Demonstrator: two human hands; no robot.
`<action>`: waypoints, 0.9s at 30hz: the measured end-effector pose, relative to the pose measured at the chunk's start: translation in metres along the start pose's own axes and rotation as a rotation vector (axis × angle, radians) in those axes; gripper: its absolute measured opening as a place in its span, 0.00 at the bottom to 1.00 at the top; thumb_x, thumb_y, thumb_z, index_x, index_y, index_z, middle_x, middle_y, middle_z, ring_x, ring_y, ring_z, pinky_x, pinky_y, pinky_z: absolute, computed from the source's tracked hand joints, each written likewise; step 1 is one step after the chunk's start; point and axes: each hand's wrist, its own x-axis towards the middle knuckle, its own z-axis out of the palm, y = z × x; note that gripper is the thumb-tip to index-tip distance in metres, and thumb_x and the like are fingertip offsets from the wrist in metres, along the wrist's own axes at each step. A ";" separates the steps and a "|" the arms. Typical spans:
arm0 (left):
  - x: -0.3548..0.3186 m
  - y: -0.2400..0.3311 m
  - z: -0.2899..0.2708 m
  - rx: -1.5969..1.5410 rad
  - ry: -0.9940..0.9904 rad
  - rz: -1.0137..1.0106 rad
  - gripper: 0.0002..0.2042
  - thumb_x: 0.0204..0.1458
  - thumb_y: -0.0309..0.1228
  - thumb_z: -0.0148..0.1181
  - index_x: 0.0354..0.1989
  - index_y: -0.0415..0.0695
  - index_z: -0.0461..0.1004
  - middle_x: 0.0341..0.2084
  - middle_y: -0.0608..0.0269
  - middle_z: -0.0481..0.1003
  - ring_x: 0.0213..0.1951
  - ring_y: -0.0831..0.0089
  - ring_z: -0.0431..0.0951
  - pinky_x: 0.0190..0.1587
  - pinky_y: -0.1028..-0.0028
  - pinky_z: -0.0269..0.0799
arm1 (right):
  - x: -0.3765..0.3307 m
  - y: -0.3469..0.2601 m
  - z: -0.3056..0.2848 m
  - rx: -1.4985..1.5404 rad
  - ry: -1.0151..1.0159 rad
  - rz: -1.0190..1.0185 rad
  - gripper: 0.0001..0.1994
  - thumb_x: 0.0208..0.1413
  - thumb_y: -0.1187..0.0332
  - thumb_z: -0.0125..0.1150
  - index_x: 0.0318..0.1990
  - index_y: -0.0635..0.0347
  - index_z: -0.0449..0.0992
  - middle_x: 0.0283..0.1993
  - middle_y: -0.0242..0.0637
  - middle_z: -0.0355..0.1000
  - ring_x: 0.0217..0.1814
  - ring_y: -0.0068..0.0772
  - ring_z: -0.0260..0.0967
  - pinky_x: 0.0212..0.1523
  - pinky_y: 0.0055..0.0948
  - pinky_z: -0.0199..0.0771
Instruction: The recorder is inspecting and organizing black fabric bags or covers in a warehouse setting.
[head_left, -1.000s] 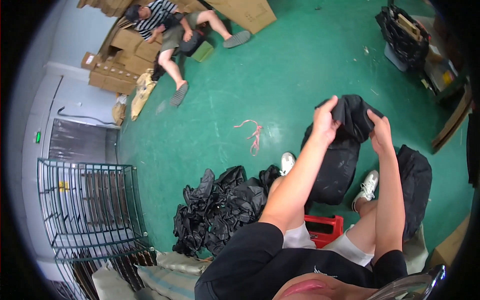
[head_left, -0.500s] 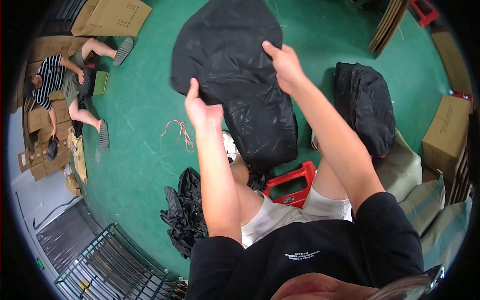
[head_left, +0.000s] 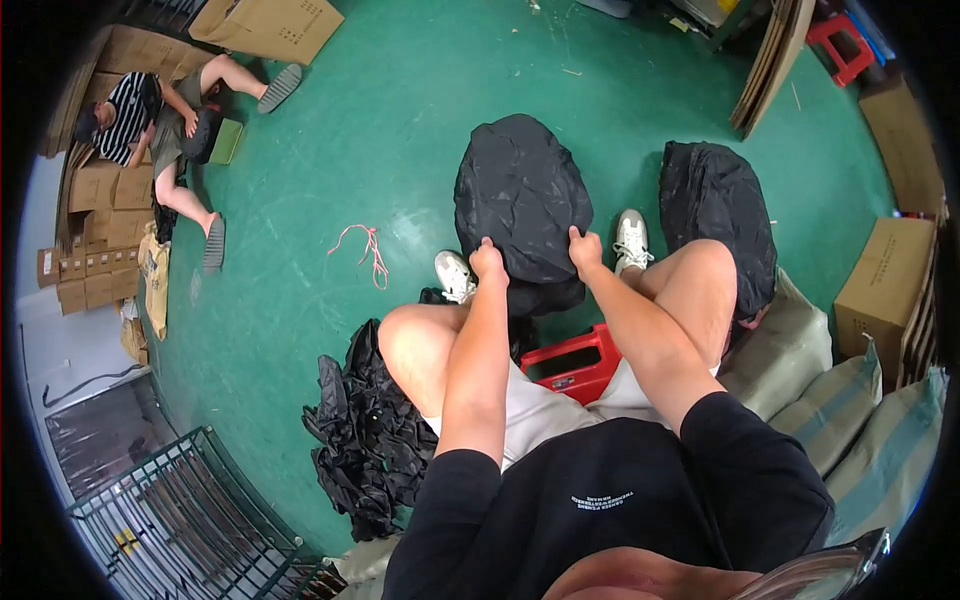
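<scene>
Between my feet lies a rounded black fabric cover [head_left: 522, 190], its top creased. My left hand [head_left: 489, 260] is closed on its near edge, thumb on top. To the right, my right hand [head_left: 585, 250] pinches the same edge. Beneath the cover, more black fabric [head_left: 545, 298] shows in a stack. A long black fabric bundle [head_left: 718, 215] rests beyond my right knee. Loose, crumpled black fabric [head_left: 365, 440] is heaped beside my left leg.
A red plastic stool [head_left: 575, 368] is between my thighs. Pink string [head_left: 376, 262] lies on the green floor. Woven sacks [head_left: 835, 405] and a cardboard box [head_left: 882, 285] stand at right. At far left sits another person [head_left: 135, 115] by cartons; a metal rack [head_left: 190, 520] is lower left.
Both hands have lowered the cover from a raised position onto the stack between my feet, coming closer together. The other person's arm has drawn in toward the body.
</scene>
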 end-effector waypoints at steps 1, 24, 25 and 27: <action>-0.003 -0.010 -0.002 -0.001 -0.008 0.000 0.24 0.57 0.37 0.56 0.49 0.22 0.69 0.51 0.37 0.72 0.53 0.50 0.72 0.54 0.63 0.66 | -0.005 0.011 -0.002 0.006 0.017 -0.002 0.28 0.58 0.51 0.55 0.51 0.73 0.73 0.56 0.59 0.68 0.61 0.56 0.65 0.60 0.42 0.64; -0.008 -0.113 -0.088 0.304 0.108 0.255 0.18 0.56 0.40 0.59 0.26 0.33 0.75 0.23 0.51 0.78 0.21 0.66 0.77 0.28 0.66 0.73 | -0.090 0.052 0.003 -0.277 -0.185 -0.209 0.18 0.55 0.53 0.57 0.39 0.61 0.79 0.48 0.51 0.74 0.54 0.54 0.69 0.54 0.47 0.69; -0.023 -0.114 -0.075 0.301 -0.002 0.225 0.19 0.57 0.40 0.59 0.26 0.33 0.75 0.22 0.51 0.78 0.19 0.66 0.77 0.28 0.66 0.74 | -0.079 0.066 -0.003 -0.285 -0.162 -0.199 0.18 0.55 0.53 0.57 0.39 0.61 0.79 0.48 0.51 0.74 0.54 0.54 0.69 0.54 0.47 0.69; -0.043 -0.113 -0.061 0.288 -0.109 0.204 0.19 0.57 0.40 0.58 0.25 0.33 0.76 0.21 0.51 0.79 0.18 0.65 0.78 0.29 0.67 0.74 | -0.063 0.080 -0.011 -0.237 -0.119 -0.064 0.17 0.55 0.54 0.57 0.42 0.58 0.79 0.50 0.50 0.74 0.55 0.53 0.70 0.55 0.46 0.70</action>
